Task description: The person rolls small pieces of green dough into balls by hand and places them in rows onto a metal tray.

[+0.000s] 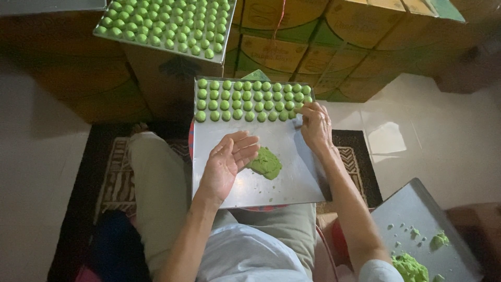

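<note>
A metal baking tray [282, 183] rests across my lap, with several rows of small green dough balls [245, 99] lined up along its far end. My left hand [227, 159] hovers palm up over the tray's middle, fingers apart and holding nothing, next to a flat lump of green dough [267, 163]. My right hand [314, 124] reaches to the right end of the nearest row, its fingertips pinched at a ball there.
A second tray [222, 39] filled with green balls sits on cardboard boxes [360, 31] ahead. A third tray [417, 214] with dough lumps [409, 267] lies at lower right. A patterned rug [117, 183] lies beneath me on the pale floor.
</note>
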